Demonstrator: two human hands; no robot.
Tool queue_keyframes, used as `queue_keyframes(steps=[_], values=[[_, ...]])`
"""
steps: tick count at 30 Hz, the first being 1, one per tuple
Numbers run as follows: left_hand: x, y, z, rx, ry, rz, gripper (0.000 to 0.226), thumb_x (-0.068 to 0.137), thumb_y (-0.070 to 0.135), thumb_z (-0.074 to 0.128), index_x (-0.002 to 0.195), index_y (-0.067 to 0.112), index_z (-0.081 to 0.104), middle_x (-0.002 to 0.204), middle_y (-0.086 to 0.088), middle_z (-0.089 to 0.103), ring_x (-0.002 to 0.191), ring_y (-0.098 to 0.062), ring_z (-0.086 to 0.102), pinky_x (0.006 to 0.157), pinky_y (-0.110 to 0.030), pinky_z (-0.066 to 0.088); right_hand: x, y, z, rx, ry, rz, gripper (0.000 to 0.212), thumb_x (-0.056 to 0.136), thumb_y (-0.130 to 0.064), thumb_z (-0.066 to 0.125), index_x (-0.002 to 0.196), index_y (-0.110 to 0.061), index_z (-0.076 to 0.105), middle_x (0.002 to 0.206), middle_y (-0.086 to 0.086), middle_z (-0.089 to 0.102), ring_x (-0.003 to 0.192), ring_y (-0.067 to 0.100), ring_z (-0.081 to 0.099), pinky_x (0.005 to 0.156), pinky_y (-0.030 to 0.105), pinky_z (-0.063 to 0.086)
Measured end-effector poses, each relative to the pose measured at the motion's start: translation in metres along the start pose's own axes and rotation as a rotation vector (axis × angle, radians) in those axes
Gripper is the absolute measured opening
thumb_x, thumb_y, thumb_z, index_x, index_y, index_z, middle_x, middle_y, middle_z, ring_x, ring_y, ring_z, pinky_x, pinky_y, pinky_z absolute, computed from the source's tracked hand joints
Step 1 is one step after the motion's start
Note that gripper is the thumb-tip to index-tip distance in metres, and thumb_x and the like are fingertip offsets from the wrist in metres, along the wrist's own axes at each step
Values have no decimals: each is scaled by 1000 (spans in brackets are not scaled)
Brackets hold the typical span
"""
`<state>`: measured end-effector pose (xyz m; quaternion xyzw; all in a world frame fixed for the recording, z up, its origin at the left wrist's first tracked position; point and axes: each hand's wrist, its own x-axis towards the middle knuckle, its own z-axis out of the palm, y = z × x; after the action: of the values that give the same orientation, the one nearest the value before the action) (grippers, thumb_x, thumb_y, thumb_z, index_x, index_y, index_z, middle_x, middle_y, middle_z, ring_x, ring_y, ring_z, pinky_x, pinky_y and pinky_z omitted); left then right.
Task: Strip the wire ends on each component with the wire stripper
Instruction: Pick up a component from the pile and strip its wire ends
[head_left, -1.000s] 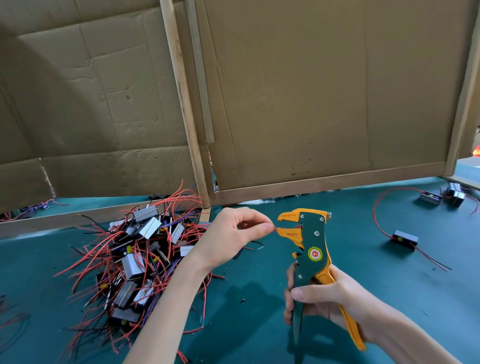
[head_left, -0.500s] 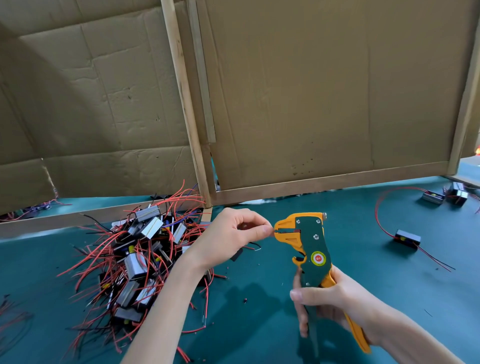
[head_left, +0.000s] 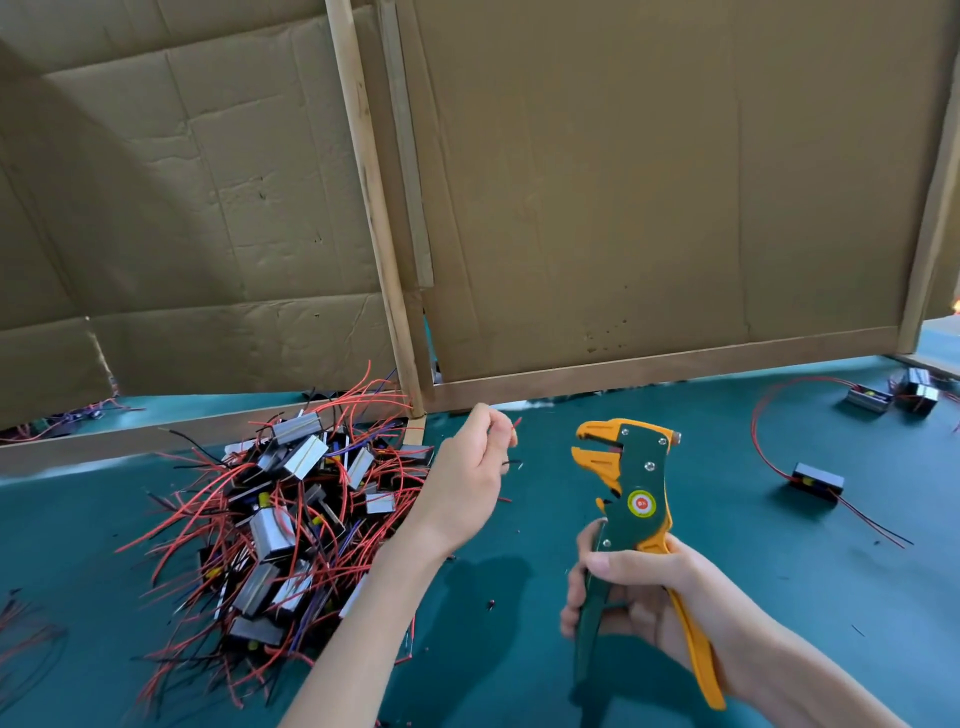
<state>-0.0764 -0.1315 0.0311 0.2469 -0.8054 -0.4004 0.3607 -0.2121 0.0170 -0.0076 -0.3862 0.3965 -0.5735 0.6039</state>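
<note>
Your left hand pinches the red wire between thumb and fingers, its tip sticking out up and to the right, apart from the tool; a black wire pokes out just below it, pointing right; your right hand has its fingers wrapped round the handles of the wire stripper, held above the worktop between the pile of components on your left and a few loose components well off to your right. The stripper's long axis runs nearly upright, handles low and towards you, head up; its mouth stands apart and faces left, towards the wire. To do this step well, I would say, turn the tip level with the mouth; feed it straight in, only as deep as the bare length wanted; grip close behind the tip so it does not buckle; squeeze in one steady pull; take one lead at a time so the black one does not stray in.
</note>
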Motion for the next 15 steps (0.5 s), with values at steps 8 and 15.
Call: queue_keyframes(steps=[8, 15], values=[[-1, 6, -1, -9, -52, 14, 16, 100, 25, 48, 88, 22, 57, 62, 21, 51, 58, 1, 42, 62, -16, 35, 2, 1, -6, -15, -2, 12, 33, 62, -21, 89, 79, -6, 64, 81, 28, 63, 79, 44, 64, 78, 52, 53], [0, 10, -3, -233, -21, 6, 12, 95, 14, 56, 88, 18, 65, 66, 12, 61, 59, -6, 44, 59, -15, 40, -1, -3, -2, -1, 30, 19, 37, 56, -21, 91, 78, -5, 66, 81, 29, 62, 77, 44, 64, 76, 51, 54]])
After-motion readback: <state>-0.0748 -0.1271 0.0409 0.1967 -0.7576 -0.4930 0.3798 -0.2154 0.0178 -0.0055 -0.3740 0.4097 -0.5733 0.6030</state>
